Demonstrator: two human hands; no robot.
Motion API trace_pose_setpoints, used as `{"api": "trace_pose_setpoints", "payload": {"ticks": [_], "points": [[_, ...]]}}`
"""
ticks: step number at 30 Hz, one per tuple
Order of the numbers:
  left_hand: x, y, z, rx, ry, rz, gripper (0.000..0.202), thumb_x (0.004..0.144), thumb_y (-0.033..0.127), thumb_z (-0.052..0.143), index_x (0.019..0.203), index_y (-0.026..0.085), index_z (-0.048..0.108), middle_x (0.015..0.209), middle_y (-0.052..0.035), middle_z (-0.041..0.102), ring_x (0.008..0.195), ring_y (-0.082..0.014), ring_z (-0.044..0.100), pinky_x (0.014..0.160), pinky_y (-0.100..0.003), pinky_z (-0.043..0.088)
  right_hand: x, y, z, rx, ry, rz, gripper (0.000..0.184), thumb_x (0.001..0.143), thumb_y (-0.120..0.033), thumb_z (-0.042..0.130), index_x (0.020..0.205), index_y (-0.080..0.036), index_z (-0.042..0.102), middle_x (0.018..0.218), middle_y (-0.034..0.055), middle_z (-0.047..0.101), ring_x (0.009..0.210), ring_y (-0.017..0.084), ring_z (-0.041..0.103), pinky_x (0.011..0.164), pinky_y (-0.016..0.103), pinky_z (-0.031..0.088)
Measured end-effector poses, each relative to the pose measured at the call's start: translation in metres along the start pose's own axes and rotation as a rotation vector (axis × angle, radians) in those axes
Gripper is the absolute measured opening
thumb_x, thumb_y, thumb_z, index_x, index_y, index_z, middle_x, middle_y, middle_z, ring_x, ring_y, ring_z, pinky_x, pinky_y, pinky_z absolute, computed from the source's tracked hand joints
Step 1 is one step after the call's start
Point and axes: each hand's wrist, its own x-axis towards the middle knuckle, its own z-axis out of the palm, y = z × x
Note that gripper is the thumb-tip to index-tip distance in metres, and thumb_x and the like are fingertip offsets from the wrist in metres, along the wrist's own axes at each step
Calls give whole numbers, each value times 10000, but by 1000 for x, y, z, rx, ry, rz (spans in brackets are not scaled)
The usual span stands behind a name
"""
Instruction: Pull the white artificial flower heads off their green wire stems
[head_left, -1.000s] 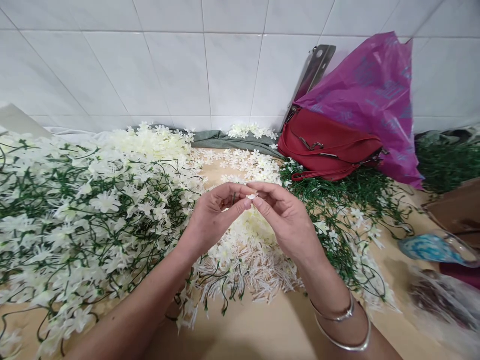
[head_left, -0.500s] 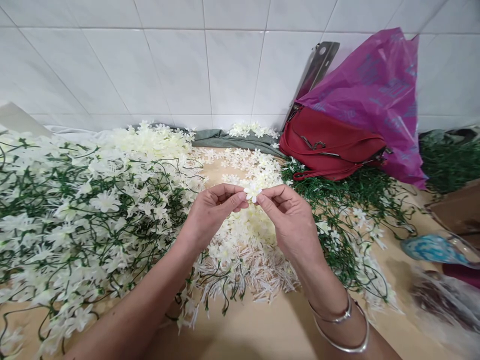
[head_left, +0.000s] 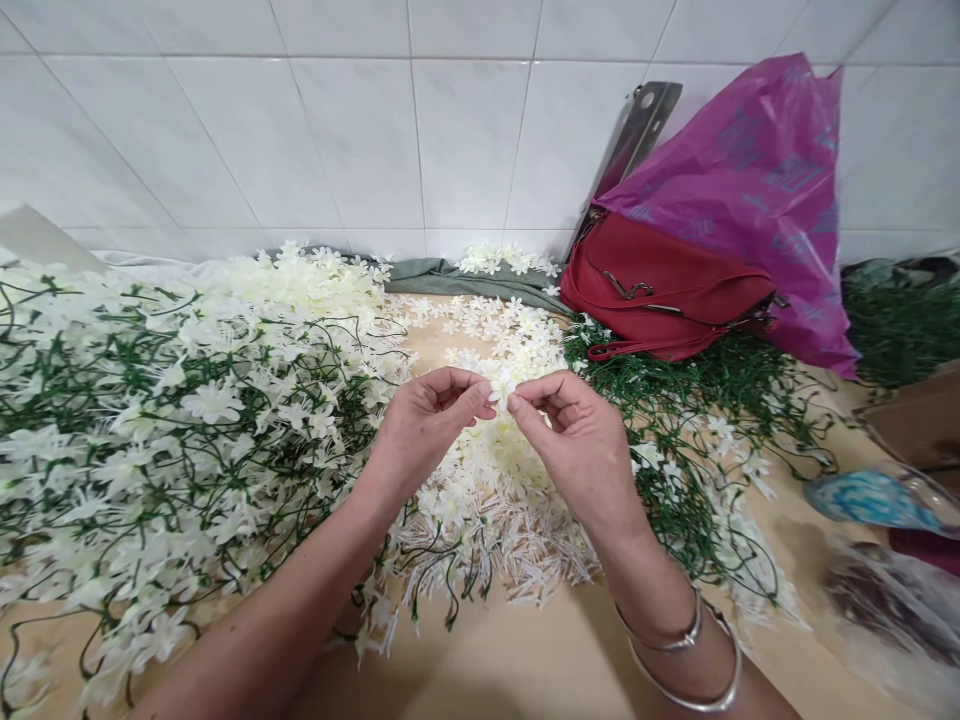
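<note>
My left hand (head_left: 424, 425) and my right hand (head_left: 574, 435) meet fingertip to fingertip above the middle of the table. Together they pinch a small white artificial flower (head_left: 501, 386), with the fingers of both hands curled. Under the hands lies a heap of loose white flowers and thin white stems (head_left: 495, 510). A big pile of green vines with white flowers (head_left: 165, 420) fills the left side. More green vines, with fewer flowers (head_left: 697, 420), lie just right of my right hand. Two metal bangles (head_left: 679, 655) sit on my right wrist.
A red handbag (head_left: 660, 290) and a magenta plastic bag (head_left: 750, 190) lean against the white tiled wall at the back right. A grey-green cloth (head_left: 450, 275) lies along the wall. A blue patterned object (head_left: 862, 497) and a clear plastic bag (head_left: 885, 600) lie at the right edge.
The hands have shifted slightly away from me and apart. The small flower turned from edge-on to open-faced between the fingertips, and now shows less behind them.
</note>
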Motion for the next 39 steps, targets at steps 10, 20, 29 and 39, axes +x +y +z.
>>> {"api": "trace_pose_setpoints", "payload": {"ticks": [10,20,29,39], "points": [[-3,0,4,-71,-8,18,180,814,319,781,736,169,716,715,-8,700,663,-116,605,669,-236,483,-6,-8,1,-512,117,-546,115,916,-154,670,957,-249,722,1039,86,640,1027,245,629,923,446,512],[0,-1,-2,-112,-74,3,204,823,378,805,777,190,743,715,-12,713,676,-125,624,687,-249,504,-1,-8,-5,-383,-25,-482,151,900,-124,697,963,-252,747,975,42,730,974,214,650,909,411,509],[1,-3,-1,-104,-124,8,177,889,348,746,814,189,770,725,-15,748,664,-108,627,665,-231,500,-2,-6,-2,-162,3,-271,85,885,-162,702,869,-233,744,934,37,750,926,195,704,890,379,541],[0,0,1,-87,-134,14,135,881,278,722,810,168,755,748,-14,739,685,-105,628,681,-227,502,0,-4,-4,-225,-13,-324,115,869,-130,706,879,-234,752,943,33,775,918,193,729,882,375,565]]}}
